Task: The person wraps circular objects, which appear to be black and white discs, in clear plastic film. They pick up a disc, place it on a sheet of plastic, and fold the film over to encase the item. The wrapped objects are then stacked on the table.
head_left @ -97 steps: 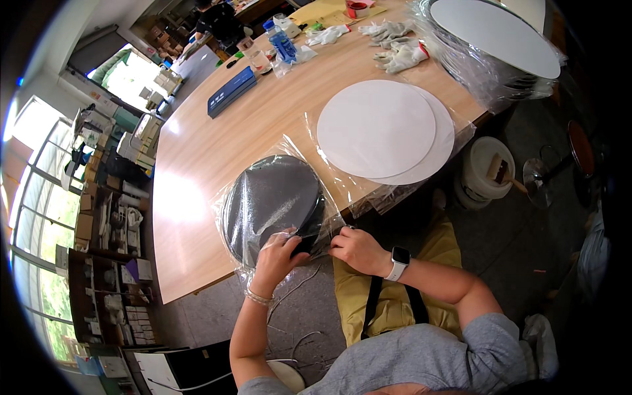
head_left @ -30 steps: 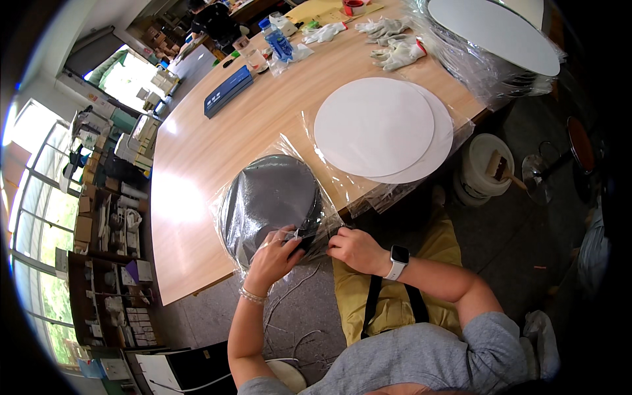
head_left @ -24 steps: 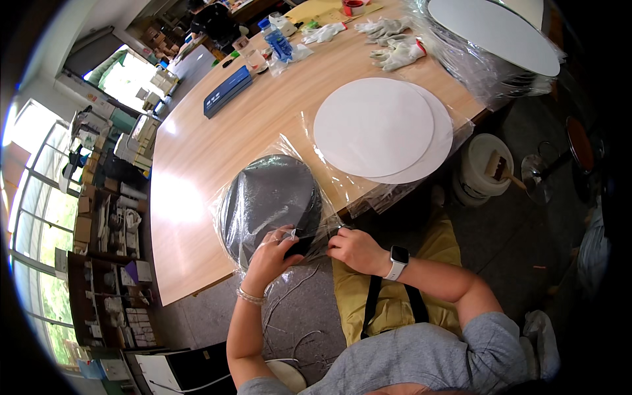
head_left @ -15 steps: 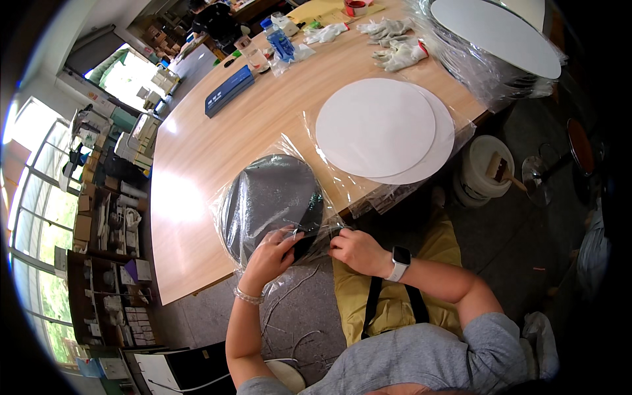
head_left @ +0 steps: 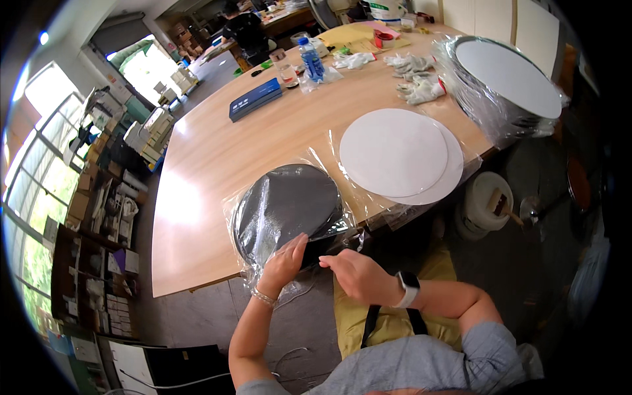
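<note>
A black round disc (head_left: 289,201) in a clear plastic bag (head_left: 251,268) lies at the near edge of the wooden table. My left hand (head_left: 284,263) rests on the bag at the disc's near rim, fingers stretched out and together. To the right, just off the table edge, is my right hand (head_left: 359,275); its thumb and forefinger are pinched together, and whatever may be between them is too small to tell. A loose corner of the bag (head_left: 357,241) sticks up beyond the right hand. Two overlapping white discs (head_left: 395,153) lie on clear film to the right of the black one.
On the table (head_left: 197,230) are a blue box (head_left: 255,100), a water bottle (head_left: 311,60) and work gloves (head_left: 420,88). A stack of film-wrapped discs (head_left: 507,82) stands at the far right. Below the right edge is a white bucket (head_left: 486,204) with a brush. A person (head_left: 245,33) is in the background.
My right hand has drawn away from the bag's edge toward my body. My left hand's fingers have straightened on the bag. The view has shifted, so the table sits lower and farther right.
</note>
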The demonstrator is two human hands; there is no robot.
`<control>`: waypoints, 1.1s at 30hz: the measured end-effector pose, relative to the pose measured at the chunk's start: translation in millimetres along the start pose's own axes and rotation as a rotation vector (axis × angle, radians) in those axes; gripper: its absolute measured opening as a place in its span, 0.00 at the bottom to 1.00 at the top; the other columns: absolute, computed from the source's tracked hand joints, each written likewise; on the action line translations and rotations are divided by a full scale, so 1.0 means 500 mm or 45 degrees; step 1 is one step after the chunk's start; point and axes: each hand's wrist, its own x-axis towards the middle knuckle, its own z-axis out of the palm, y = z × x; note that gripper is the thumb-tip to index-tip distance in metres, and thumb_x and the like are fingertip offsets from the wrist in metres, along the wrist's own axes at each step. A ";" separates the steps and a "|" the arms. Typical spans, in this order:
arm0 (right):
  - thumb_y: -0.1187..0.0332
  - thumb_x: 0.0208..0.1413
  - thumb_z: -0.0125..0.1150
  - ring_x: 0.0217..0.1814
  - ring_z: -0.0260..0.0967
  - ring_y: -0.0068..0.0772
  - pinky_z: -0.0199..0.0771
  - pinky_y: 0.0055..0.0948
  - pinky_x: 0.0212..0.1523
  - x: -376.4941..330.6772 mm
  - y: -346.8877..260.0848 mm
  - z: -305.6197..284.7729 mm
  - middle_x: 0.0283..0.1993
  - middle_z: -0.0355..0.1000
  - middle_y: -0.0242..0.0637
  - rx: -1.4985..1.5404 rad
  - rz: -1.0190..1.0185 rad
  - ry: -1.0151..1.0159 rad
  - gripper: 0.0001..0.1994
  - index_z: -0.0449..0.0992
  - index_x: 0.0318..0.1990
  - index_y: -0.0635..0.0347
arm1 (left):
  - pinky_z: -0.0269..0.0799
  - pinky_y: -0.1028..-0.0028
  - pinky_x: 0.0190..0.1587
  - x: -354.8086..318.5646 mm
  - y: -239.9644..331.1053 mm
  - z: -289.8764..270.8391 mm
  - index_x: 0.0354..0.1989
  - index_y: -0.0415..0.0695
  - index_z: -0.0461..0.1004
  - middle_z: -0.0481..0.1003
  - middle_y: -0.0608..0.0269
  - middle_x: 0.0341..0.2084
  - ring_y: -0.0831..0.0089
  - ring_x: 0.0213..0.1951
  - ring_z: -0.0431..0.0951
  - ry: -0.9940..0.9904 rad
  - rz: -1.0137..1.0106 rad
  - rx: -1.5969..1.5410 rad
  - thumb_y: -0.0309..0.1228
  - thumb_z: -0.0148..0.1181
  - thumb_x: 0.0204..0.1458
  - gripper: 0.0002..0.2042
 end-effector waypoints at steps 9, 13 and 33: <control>0.76 0.57 0.49 0.44 0.70 0.35 0.77 0.34 0.37 0.061 0.136 0.151 0.43 0.65 0.39 1.787 1.360 0.358 0.14 0.58 0.49 0.61 | 0.64 0.58 0.54 -0.042 0.082 0.025 0.50 0.40 0.68 0.62 0.52 0.57 0.55 0.58 0.64 0.210 -0.151 -0.072 0.29 0.63 0.44 0.22; 0.76 0.57 0.48 0.40 0.71 0.38 0.78 0.32 0.32 0.083 0.122 0.162 0.44 0.63 0.42 1.578 1.436 0.403 0.16 0.53 0.50 0.60 | 0.53 0.52 0.60 -0.102 0.117 0.080 0.56 0.41 0.64 0.53 0.55 0.64 0.56 0.64 0.53 0.079 -0.265 0.164 0.37 0.62 0.46 0.28; 0.77 0.55 0.44 0.55 0.67 0.34 0.76 0.35 0.46 -0.172 -0.099 -0.261 0.57 0.64 0.40 1.607 1.516 0.122 0.24 0.55 0.62 0.59 | 0.68 0.62 0.50 -0.142 0.128 0.163 0.52 0.44 0.68 0.71 0.59 0.48 0.61 0.50 0.70 0.078 -0.174 0.083 0.29 0.52 0.48 0.19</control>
